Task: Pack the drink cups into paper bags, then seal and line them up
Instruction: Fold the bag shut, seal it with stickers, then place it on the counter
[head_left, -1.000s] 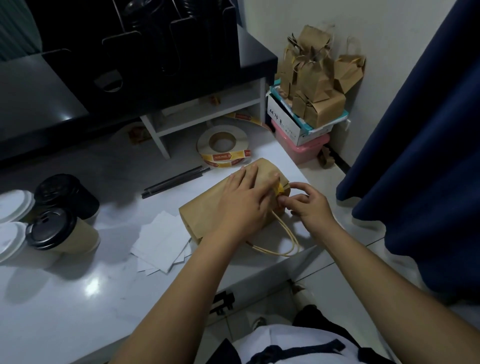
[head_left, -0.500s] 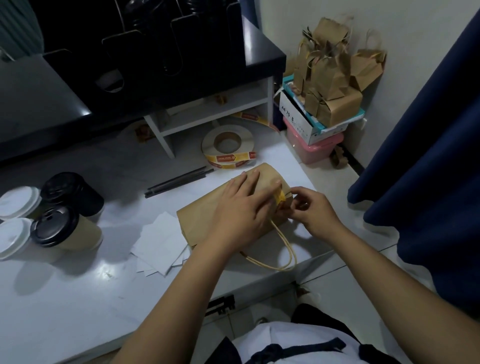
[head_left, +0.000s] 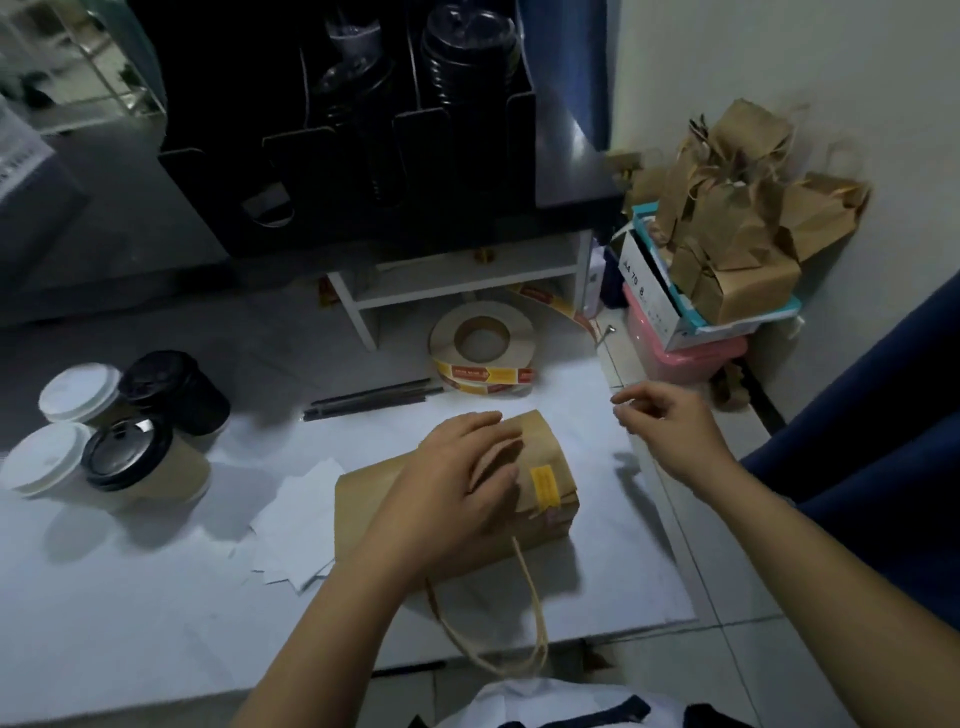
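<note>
A brown paper bag (head_left: 363, 499) lay on its side near the middle of the white table (head_left: 156, 623). Its folded top pointed right and was held down by a yellow sticker (head_left: 543, 486). Its twine handles (head_left: 524, 639) trailed over the near edge. Four lidded cups stood together at the left: two with white lids (head_left: 78, 392) (head_left: 44, 457), a black cup (head_left: 174, 389) farther back and a tan cup (head_left: 135, 462) with a black lid nearer. More brown bags (head_left: 737, 234) were heaped on a box (head_left: 649, 301) at the far right.
</note>
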